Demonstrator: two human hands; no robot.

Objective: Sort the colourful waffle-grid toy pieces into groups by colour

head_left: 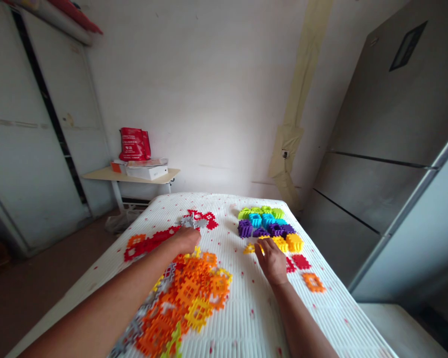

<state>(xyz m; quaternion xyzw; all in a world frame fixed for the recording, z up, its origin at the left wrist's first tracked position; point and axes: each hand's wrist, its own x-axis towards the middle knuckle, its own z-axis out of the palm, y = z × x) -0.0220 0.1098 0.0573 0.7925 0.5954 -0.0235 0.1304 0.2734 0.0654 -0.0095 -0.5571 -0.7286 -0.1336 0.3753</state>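
My left hand (188,240) is closed, its fingers mostly hidden behind its back. It sits between grey notched tiles (194,222) and the near pile of orange notched tiles (188,288), and I cannot make out what it holds. On the right, the curled fingers of my right hand (273,261) are closed on a yellow notched tile (250,248) at the left end of a yellow row. Yellow blocks (294,242) stand beside these fingers. Just beyond are purple blocks (245,228), blue blocks (255,220) and lime-green tiles (259,212).
Red tiles (301,261) and an orange tile (314,282) lie right of my right hand. More red tiles (155,242) spread left. Everything rests on a white ribbed cover (246,318). Behind are a small table (97,173) with a red bag (134,144), and a fridge (373,124).
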